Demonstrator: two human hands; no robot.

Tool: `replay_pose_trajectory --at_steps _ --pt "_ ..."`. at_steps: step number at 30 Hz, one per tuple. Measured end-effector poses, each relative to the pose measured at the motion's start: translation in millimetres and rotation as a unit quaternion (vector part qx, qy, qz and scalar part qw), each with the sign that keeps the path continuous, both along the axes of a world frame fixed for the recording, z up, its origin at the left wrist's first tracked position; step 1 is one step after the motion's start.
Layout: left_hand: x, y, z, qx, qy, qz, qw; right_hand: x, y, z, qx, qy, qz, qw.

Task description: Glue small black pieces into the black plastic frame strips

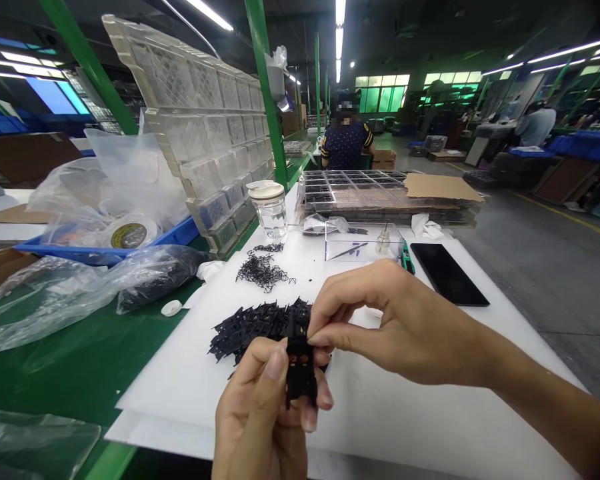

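My left hand (267,400) is closed around a small black plastic part (301,373) with holes in it, held up over the white board (180,393). From the right, my right hand (375,320) pinches at the part's upper end with thumb and forefinger. Whether a separate tiny piece sits between those fingertips is hidden. Just behind the hands lies a pile of similar black plastic parts (250,327). Farther back is a loose heap of thin black bent pieces (261,270).
Beyond stand a lidded cup (270,210), a clear box (350,250), a small bottle (383,239) and stacked trays (350,187). A green cutter (407,257) and black phone (449,273) lie right. Left are plastic bags (155,270) and a upright clear tray (200,127). A person (347,143) sits ahead.
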State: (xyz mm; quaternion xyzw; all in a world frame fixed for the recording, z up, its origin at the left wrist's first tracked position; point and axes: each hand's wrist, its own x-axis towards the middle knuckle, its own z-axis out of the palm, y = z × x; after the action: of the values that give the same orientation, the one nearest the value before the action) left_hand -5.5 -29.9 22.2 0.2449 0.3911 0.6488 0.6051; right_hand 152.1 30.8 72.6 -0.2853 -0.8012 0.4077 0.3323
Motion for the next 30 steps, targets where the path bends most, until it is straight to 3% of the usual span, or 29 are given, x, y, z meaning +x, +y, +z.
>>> replay_pose_trajectory --at_steps 8,14,19,24,30 --pt "1.6 -3.4 -2.3 0.011 0.064 0.023 0.998 -4.9 -6.4 -3.8 0.080 -0.019 -0.047 0.996" --pt "2.6 -6.5 -3.4 0.009 0.084 0.055 0.995 -8.4 -9.4 -8.2 0.129 -0.028 -0.038 0.990" --pt "-0.9 -7.3 -4.3 0.015 0.090 0.043 0.995 -9.0 -12.6 -8.4 0.170 -0.047 -0.035 0.984" --pt "-1.3 -7.0 -3.4 0.028 0.094 0.035 0.995 -9.9 -11.3 -5.3 0.101 -0.020 -0.043 0.994" --pt "5.6 -4.7 7.9 -0.018 -0.015 0.034 0.999 -6.7 -5.7 1.3 -0.099 0.036 -0.028 0.994"
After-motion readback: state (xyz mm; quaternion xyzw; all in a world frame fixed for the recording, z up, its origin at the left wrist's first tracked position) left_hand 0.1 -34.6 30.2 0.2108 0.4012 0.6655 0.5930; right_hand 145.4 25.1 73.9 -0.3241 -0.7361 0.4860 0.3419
